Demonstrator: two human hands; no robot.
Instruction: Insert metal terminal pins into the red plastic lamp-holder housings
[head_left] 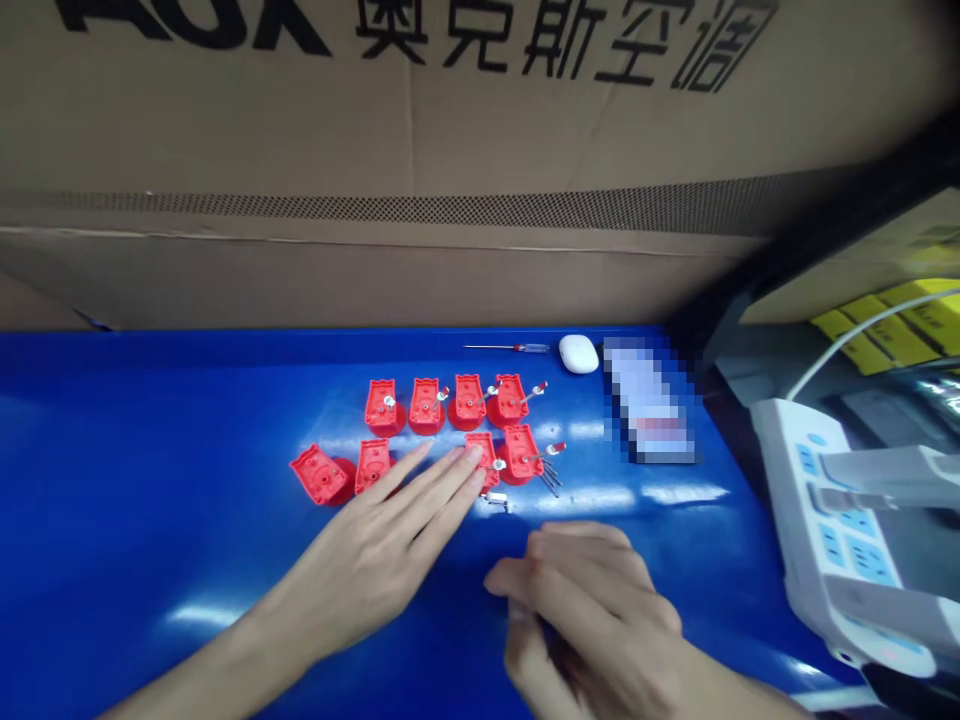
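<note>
Red moulded plastic housing (481,458) lies in the front row on the blue workbench (150,500), long axis running away from the person; left hand (382,550) is nearer, flat and open, fingertips at the housing's near end; right hand (589,625) stands apart, fingers curled, any held item hidden; metal pins (551,478) lie just beside.

A workshop is shown: red parts (386,408) are laid out on the tabletop (150,420), a carton (375,270) behind it, a power strip (832,540) beside it.
</note>
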